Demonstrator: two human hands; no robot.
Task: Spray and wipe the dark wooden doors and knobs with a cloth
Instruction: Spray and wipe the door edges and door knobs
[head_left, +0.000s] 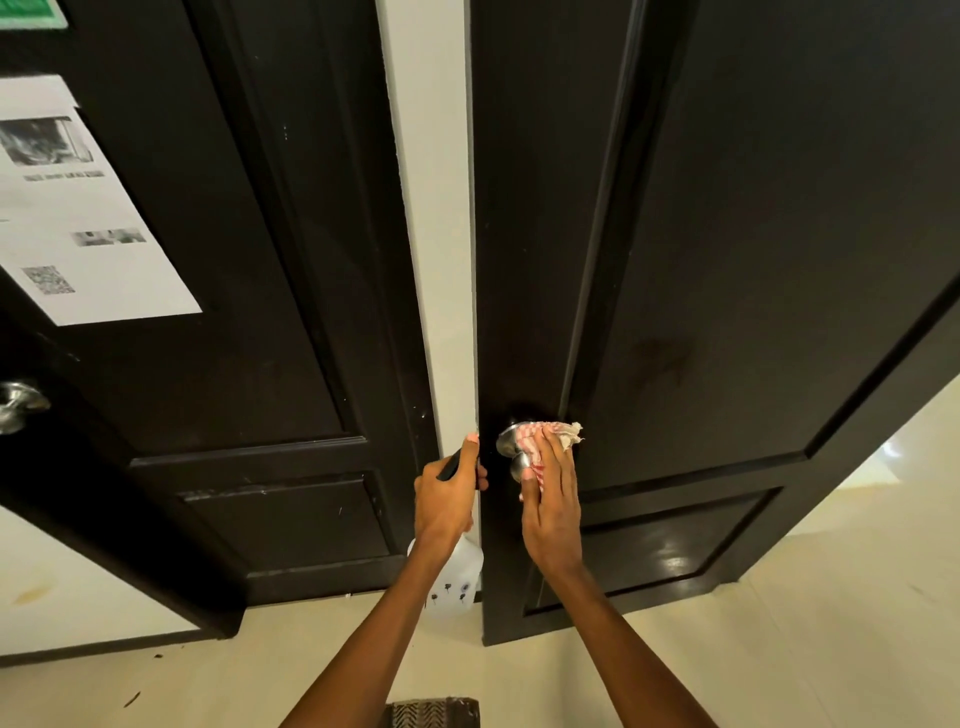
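Two dark wooden doors face me. On the right door (727, 260) a silver knob (511, 441) is partly wrapped in a red-and-white striped cloth (550, 434). My right hand (553, 499) holds that cloth around the knob, fingers curled over it. Just left of the knob, my left hand (447, 499) grips the black trigger head of a white spray bottle (460, 579), whose body hangs below my wrist. The left door (234, 312) has its own silver knob (18, 405) at the far left.
A white wall strip (441, 234) separates the doors. Printed paper notices (78, 218) are stuck on the left door. The floor (779, 649) is pale tile, with a dark patterned mat (434, 713) at the bottom edge.
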